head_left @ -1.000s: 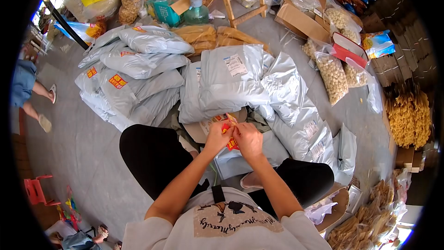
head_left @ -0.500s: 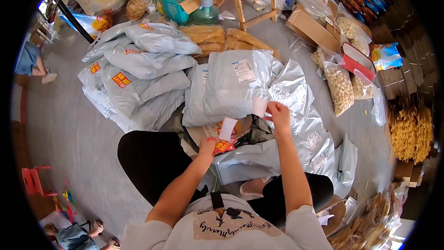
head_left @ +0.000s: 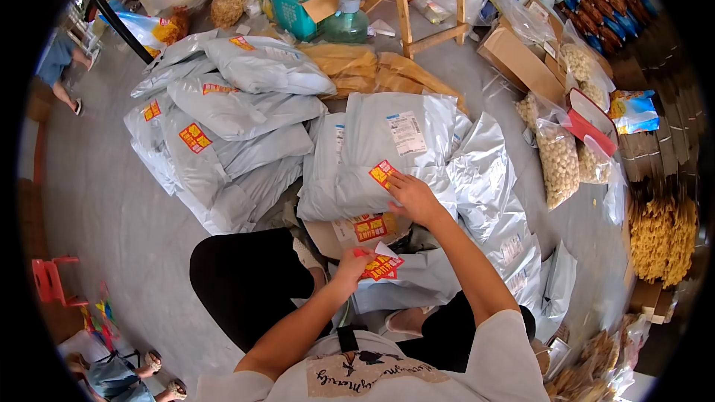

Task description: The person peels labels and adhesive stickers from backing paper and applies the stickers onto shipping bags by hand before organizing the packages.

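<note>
My left hand (head_left: 351, 266), closed, holds several red and yellow stickers (head_left: 383, 266) with a white backing piece, low in front of my lap. My right hand (head_left: 411, 198) rests on the large grey parcel (head_left: 372, 130), its fingers at a red and yellow sticker (head_left: 382, 173) lying on the parcel's front part. A white printed label (head_left: 407, 134) is on the same parcel. More stickers (head_left: 370, 228) lie in an open round container (head_left: 320, 237) between my knees, partly hidden by the parcel.
Stacked grey parcels (head_left: 223, 115) with red stickers are at the left, others (head_left: 514, 253) at the right. Behind stand a wooden stool (head_left: 439, 43) and a green spray bottle (head_left: 346, 26). Snack bags (head_left: 558, 160) lie right. Two other people's legs (head_left: 63, 82) (head_left: 153, 380) show at the left.
My right hand has brought a sticker onto the large parcel; the pale piece it held is no longer seen there. My left hand has moved slightly down and right with its stickers.
</note>
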Demonstrator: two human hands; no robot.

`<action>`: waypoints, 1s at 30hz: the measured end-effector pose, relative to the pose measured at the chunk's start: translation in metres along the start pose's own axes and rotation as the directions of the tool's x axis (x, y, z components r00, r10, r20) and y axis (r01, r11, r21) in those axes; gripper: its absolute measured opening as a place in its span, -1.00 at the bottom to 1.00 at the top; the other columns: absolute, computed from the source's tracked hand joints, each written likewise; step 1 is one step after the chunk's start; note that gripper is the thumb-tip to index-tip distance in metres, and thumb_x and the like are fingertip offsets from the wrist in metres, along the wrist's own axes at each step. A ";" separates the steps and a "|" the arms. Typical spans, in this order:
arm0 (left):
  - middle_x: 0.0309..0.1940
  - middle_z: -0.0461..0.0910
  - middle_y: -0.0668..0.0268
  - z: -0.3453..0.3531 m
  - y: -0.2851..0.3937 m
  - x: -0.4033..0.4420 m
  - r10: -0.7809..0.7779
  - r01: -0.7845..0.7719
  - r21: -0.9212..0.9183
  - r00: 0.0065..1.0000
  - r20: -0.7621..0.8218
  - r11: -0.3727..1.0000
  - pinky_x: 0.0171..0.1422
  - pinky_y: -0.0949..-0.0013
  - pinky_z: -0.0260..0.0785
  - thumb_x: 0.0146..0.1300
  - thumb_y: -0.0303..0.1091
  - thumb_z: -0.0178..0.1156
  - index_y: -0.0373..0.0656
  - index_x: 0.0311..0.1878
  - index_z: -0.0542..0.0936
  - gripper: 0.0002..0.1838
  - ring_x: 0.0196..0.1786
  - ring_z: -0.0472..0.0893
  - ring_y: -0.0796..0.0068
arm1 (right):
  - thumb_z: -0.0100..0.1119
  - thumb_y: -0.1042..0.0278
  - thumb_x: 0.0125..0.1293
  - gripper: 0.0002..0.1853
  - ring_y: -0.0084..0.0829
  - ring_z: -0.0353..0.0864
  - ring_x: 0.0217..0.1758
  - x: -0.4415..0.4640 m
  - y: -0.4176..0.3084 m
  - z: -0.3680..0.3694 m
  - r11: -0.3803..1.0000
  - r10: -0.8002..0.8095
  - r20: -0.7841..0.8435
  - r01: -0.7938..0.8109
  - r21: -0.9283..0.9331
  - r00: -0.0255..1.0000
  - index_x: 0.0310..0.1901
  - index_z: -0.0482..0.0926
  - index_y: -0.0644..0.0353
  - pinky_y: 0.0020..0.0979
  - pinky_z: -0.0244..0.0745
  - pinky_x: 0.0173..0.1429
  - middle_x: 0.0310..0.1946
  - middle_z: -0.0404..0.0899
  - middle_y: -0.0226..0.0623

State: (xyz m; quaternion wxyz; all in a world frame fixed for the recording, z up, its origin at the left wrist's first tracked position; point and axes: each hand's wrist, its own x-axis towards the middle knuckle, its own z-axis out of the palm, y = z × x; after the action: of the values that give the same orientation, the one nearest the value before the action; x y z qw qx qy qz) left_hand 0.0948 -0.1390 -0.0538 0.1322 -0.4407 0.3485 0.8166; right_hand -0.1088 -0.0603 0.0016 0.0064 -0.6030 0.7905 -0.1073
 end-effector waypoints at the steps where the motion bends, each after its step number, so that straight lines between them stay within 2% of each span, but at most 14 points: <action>1: -0.45 0.54 0.23 0.003 0.001 -0.001 -0.012 0.012 -0.022 1.000 0.012 1.000 -0.38 0.48 0.45 0.09 -0.55 0.12 -0.28 -0.33 0.49 -0.93 -0.43 0.57 0.47 | 0.05 0.37 0.06 -0.76 -0.18 0.42 0.06 0.002 -0.004 -0.004 0.994 0.071 0.060 -0.076 0.078 0.996 -0.27 0.48 0.35 -0.29 0.33 0.11 -0.10 0.48 -0.12; 4: -0.46 0.54 0.25 0.008 0.000 0.001 -0.038 0.038 -0.011 0.999 0.037 0.999 -0.40 0.46 0.46 0.08 -0.55 0.14 -0.27 -0.33 0.50 -0.93 -0.43 0.57 0.46 | 0.08 0.22 0.09 -0.57 -0.16 0.32 0.17 0.016 -0.002 0.017 0.988 0.074 -0.088 -0.061 0.144 0.993 -0.05 0.42 0.33 -0.24 0.20 0.23 0.05 0.39 -0.11; 7: -0.45 0.54 0.26 0.009 -0.004 0.004 -0.024 0.022 0.040 0.998 0.052 0.999 -0.39 0.47 0.46 0.09 -0.53 0.15 -0.27 -0.30 0.49 -0.91 -0.43 0.58 0.47 | 0.11 0.14 0.10 -0.39 -0.14 0.11 0.31 0.019 -0.002 0.053 0.993 0.116 -0.021 -0.115 0.017 0.993 0.16 0.26 0.25 -0.18 0.00 0.33 0.23 0.17 -0.11; 10: -0.44 0.54 0.26 0.009 -0.004 0.003 0.000 -0.002 0.042 0.999 0.041 0.999 -0.38 0.49 0.46 0.11 -0.51 0.15 -0.26 -0.28 0.48 -0.89 -0.43 0.58 0.49 | 0.12 0.13 0.10 -0.28 -0.14 -0.10 0.39 0.013 -0.010 0.059 0.982 0.159 0.063 -0.165 0.090 0.985 0.26 0.10 0.19 -0.12 -0.17 0.38 0.32 -0.03 -0.14; 17: -0.41 0.54 0.26 0.004 -0.010 0.006 0.069 -0.069 0.022 0.998 -0.004 0.997 -0.34 0.48 0.44 0.13 -0.50 0.12 -0.25 -0.31 0.48 -0.93 -0.40 0.56 0.48 | 0.08 0.21 0.12 -0.31 -0.13 -0.11 0.39 -0.031 -0.028 0.044 0.943 0.334 0.034 -0.333 -0.028 0.942 0.27 0.07 0.20 -0.08 -0.17 0.37 0.32 -0.02 -0.14; 19: -0.44 0.52 0.30 0.002 -0.008 0.008 0.092 -0.092 0.010 0.996 0.016 0.996 -0.35 0.49 0.42 0.12 -0.50 0.13 -0.24 -0.33 0.48 -0.95 -0.42 0.54 0.52 | 0.05 0.31 0.13 -0.33 -0.13 -0.11 0.40 -0.046 -0.033 0.039 0.948 0.316 0.120 -0.319 0.012 0.941 0.27 0.05 0.21 -0.04 -0.16 0.36 0.32 -0.02 -0.12; 21: -0.47 0.51 0.35 0.002 -0.008 0.006 0.120 -0.119 -0.012 0.992 0.026 0.993 -0.36 0.51 0.39 0.11 -0.50 0.14 -0.23 -0.36 0.49 -0.96 -0.43 0.52 0.57 | 0.04 0.34 0.15 -0.40 -0.11 -0.03 0.37 -0.052 -0.037 0.031 0.921 0.356 0.053 -0.360 0.151 0.933 0.23 0.13 0.26 -0.13 -0.07 0.34 0.26 0.08 -0.04; 22: -0.47 0.50 0.35 0.003 -0.007 0.003 0.216 -0.217 0.037 0.976 0.031 0.975 -0.34 0.51 0.38 0.11 -0.52 0.12 -0.23 -0.37 0.48 -0.97 -0.42 0.51 0.59 | 0.06 0.32 0.16 -0.43 -0.12 0.11 0.30 -0.053 -0.044 0.020 0.823 0.430 -0.011 -0.386 0.417 0.903 0.20 0.19 0.28 -0.20 0.04 0.29 0.19 0.19 -0.01; 23: -0.46 0.49 0.36 0.004 -0.006 0.000 0.308 -0.310 0.088 0.951 0.040 0.947 -0.33 0.52 0.36 0.12 -0.53 0.11 -0.24 -0.38 0.48 -0.98 -0.41 0.49 0.61 | 0.08 0.29 0.16 -0.46 -0.14 0.25 0.24 -0.057 -0.054 0.010 0.664 0.515 -0.051 -0.361 0.655 0.856 0.16 0.25 0.30 -0.27 0.15 0.24 0.12 0.30 0.01; 24: -0.45 0.49 0.37 0.009 0.002 -0.011 0.320 -0.328 0.077 0.942 0.101 0.942 -0.29 0.55 0.35 0.13 -0.54 0.09 -0.25 -0.36 0.48 -0.99 -0.39 0.48 0.64 | 0.13 0.28 0.16 -0.51 -0.26 0.35 0.16 -0.058 -0.073 -0.021 0.428 0.530 0.176 -0.442 0.789 0.829 0.11 0.32 0.30 -0.43 0.21 0.20 0.07 0.39 -0.08; 25: -0.45 0.49 0.37 0.010 0.005 -0.016 0.316 -0.326 0.087 0.943 0.107 0.942 -0.29 0.55 0.35 0.13 -0.54 0.09 -0.25 -0.36 0.48 -0.99 -0.39 0.48 0.64 | 0.13 0.28 0.16 -0.51 -0.26 0.35 0.16 -0.065 -0.081 -0.020 0.423 0.539 0.172 -0.442 0.791 0.824 0.11 0.32 0.30 -0.43 0.21 0.20 0.07 0.39 -0.08; 27: -0.43 0.48 0.39 0.018 0.011 -0.026 0.446 -0.501 0.141 0.844 0.299 0.854 -0.25 0.55 0.35 0.16 -0.54 0.06 -0.25 -0.34 0.48 -0.97 -0.37 0.47 0.64 | 0.16 0.25 0.15 -0.50 -0.41 0.41 0.05 -0.084 -0.098 -0.018 0.410 0.448 0.300 -0.492 0.768 0.842 0.09 0.35 0.30 -0.45 0.24 0.15 0.00 0.44 -0.15; 29: -0.42 0.49 0.40 0.026 0.019 -0.035 0.373 -0.453 0.146 0.847 0.380 0.880 -0.20 0.56 0.34 0.19 -0.51 0.06 -0.25 -0.30 0.49 -0.95 -0.34 0.47 0.65 | 0.10 0.30 0.20 -0.62 -0.51 0.44 -0.08 -0.100 -0.109 -0.010 0.419 0.480 0.229 -0.450 0.789 0.847 0.01 0.41 0.31 -0.51 0.31 0.04 -0.15 0.51 -0.23; 30: -0.40 0.49 0.40 0.031 0.025 -0.045 0.328 -0.407 0.135 0.858 0.395 0.904 -0.20 0.57 0.34 0.21 -0.48 0.05 -0.25 -0.29 0.49 -0.93 -0.34 0.47 0.66 | 0.06 0.33 0.22 -0.69 -0.55 0.44 -0.15 -0.104 -0.114 -0.008 0.302 0.586 0.170 -0.409 0.861 0.792 -0.04 0.44 0.30 -0.53 0.32 -0.01 -0.21 0.52 -0.27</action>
State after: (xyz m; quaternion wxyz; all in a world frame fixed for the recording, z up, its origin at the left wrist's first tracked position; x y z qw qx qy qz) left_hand 0.0884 -0.1311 0.0059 0.0816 -0.1906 0.4815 0.8516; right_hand 0.0268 0.0116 0.0170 0.2719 -0.2260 0.7676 -0.5345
